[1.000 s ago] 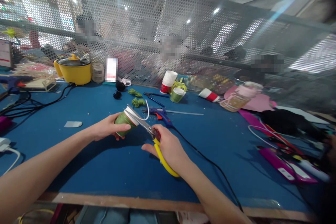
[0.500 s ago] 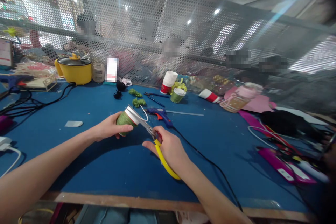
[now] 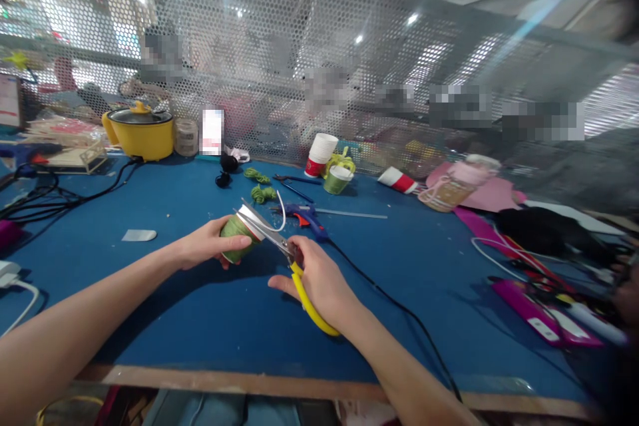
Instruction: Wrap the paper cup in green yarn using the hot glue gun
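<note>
One tilted cup (image 3: 238, 227) clamped in left hand (image 3: 207, 243), inside hidden; right hand (image 3: 323, 279) grips scissors (image 3: 286, 247).

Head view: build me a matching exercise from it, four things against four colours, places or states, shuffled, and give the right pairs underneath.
Things:
1. Scissors
2. Tilted green-wrapped cup
3. Central glue gun
4. Lidded pot

Descriptions:
A. Blue, with a red-orange trigger
B. Held in the left hand
C. Yellow-bodied, at the back left of the table
D. Held in the right hand

Right pairs: 1-D, 2-B, 3-A, 4-C
</note>
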Available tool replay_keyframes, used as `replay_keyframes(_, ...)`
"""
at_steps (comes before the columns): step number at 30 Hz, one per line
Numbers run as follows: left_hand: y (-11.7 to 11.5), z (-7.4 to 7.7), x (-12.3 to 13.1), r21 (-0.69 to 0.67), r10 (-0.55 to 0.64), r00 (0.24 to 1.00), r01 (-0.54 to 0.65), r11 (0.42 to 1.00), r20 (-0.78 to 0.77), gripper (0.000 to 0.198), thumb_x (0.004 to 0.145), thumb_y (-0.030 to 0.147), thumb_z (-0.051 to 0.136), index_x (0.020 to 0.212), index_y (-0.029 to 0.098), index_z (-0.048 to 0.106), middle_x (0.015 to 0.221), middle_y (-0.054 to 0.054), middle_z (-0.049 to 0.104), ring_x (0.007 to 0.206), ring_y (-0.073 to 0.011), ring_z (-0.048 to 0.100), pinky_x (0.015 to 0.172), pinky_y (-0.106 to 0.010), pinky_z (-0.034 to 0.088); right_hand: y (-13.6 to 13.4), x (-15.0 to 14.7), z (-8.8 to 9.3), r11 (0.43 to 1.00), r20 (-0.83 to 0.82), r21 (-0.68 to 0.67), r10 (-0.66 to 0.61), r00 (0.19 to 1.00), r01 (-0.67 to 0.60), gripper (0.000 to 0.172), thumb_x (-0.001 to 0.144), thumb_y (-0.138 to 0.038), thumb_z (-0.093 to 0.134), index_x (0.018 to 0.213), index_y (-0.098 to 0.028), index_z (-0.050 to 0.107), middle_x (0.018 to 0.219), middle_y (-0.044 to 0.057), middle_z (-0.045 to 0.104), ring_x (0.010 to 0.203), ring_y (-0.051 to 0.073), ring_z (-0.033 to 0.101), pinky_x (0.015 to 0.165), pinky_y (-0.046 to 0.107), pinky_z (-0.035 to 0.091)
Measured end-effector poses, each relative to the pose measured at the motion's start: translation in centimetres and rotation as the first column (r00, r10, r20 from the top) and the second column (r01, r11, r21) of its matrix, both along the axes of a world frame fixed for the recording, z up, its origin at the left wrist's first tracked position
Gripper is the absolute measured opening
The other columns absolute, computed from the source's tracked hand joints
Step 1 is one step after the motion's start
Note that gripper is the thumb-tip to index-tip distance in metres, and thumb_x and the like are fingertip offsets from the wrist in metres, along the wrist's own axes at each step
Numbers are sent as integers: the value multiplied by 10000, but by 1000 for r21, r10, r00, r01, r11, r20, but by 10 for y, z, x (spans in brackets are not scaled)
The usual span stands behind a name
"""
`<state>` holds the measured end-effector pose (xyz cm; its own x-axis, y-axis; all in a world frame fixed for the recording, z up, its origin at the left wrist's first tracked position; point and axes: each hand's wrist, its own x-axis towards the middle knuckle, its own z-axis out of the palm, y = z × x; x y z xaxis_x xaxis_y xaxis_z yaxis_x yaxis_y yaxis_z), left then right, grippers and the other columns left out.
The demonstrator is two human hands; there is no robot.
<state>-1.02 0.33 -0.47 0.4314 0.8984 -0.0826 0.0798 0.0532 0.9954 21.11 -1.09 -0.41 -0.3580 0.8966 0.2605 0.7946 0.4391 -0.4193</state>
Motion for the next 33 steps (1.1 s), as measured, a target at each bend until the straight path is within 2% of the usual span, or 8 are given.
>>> replay_keyframes(7,-2,2,3,19,38,998,-37,999,-57,444,701,452,608,1005,146,502,795,-35,561,617,-129,559,459,-210,432,1,1,-3,1000,-6,-6,-17,1000,17,588,577,-506,688,1021,-179,483,936,84,568,864,229,552,740,347,423)
replay_keyframes(14,-3,2,4,49,82,993,-78,996,-88,461,695,437,620,1014,137,475,775,-29,549,629,-126,546,471,-210,445,-1,-1,-1,1000,35,11,-10,999,10,456,649,-520,623,936,-189,497,788,41,587,707,187,563,613,280,405)
replay_keyframes(21,1,-2,3,93,109,990,-101,990,-85,477,672,438,640,995,130,472,770,-22,531,618,-115,519,474,-216,456,-3,-1,0,1000,45,3,-15,999,15,426,699,-574,541,895,-197,508,704,19,583,608,154,533,519,242,348)
replay_keyframes(29,2,-2,4,128,123,987,-109,986,-103,471,672,425,643,992,127,469,752,1,523,593,-104,504,478,-229,460,-4,-1,2,1000,43,-20,-14,999,14,414,717,-579,516,883,-200,517,644,6,568,566,145,515,515,242,336)
replay_keyframes(33,3,-4,3,165,144,981,-121,979,-133,484,671,421,645,1013,128,468,765,-4,527,583,-100,499,469,-224,453,-2,-1,2,998,48,-63,-22,999,25,452,662,-573,578,910,-202,509,706,18,578,605,156,524,548,252,365)
